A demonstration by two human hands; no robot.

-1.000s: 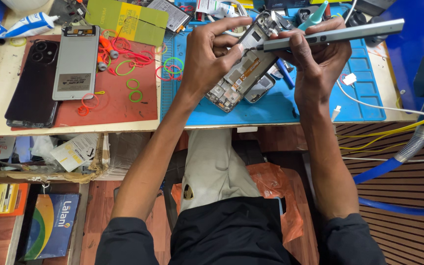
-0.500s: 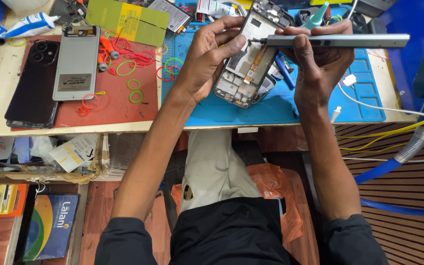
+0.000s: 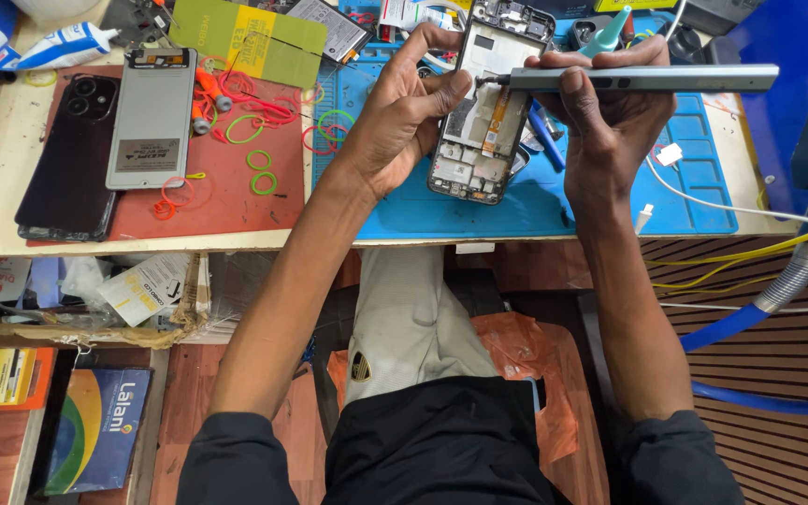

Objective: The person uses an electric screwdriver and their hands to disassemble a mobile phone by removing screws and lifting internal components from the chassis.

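Item: opened smartphone chassis, back cover off, circuit boards and flex cable exposed (image 3: 486, 112). Held tilted above the blue silicone work mat (image 3: 694, 201), near the bench's front edge.

Left hand (image 3: 399, 117): clasped round the chassis's left side, thumb across its face.

Right hand (image 3: 610, 112): gripping a slim grey pen-shaped electric screwdriver (image 3: 642, 78), held level, bit touching the upper part of the chassis interior.

Progress, judged: cover already removed and boards bare; screw work is in hand in the upper section. Lower boards remain in place; whether any screws are already out cannot be told.

Adjacent stock: black phone back cover with camera rings (image 3: 72, 154) and grey flat battery panel (image 3: 153, 117) lying on the red mat (image 3: 226, 201), well apart from the hands; coloured rubber bands (image 3: 259, 168) scattered about; white cable (image 3: 750, 201) at right.

Clearance: bare blue mat below the chassis; tools crowd the bench's far edge; open drop beyond the front edge over the lap.
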